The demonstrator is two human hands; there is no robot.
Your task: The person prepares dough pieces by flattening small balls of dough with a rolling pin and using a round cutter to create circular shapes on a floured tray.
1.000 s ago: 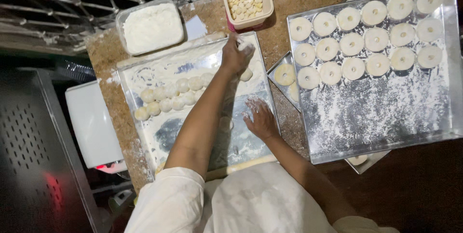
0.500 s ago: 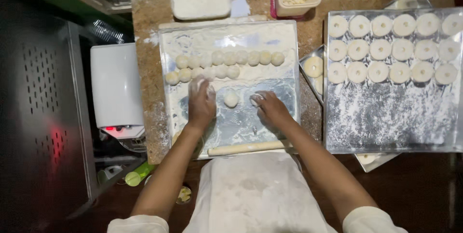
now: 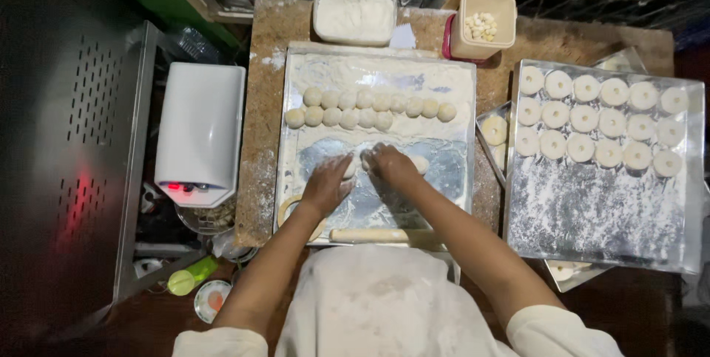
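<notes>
My left hand [image 3: 328, 182] and my right hand [image 3: 390, 165] meet over the floured metal work tray [image 3: 452, 179], both pressing a small piece of dough [image 3: 355, 163] between them. Another bit of dough [image 3: 420, 164] shows just right of my right hand. Two rows of small dough balls [image 3: 370, 108] lie across the tray above my hands. A wooden rolling pin [image 3: 370, 236] rests along the tray's near edge.
A floured steel tray [image 3: 592, 216] at the right carries three rows of flattened dough rounds [image 3: 599, 122]. A tub of flour [image 3: 355, 13] and a beige container of filling [image 3: 482, 24] stand at the back. A white appliance [image 3: 200, 131] sits at the left.
My hands have drawn together from either side of the loose dough piece and now close on it. The view has shifted slightly.
</notes>
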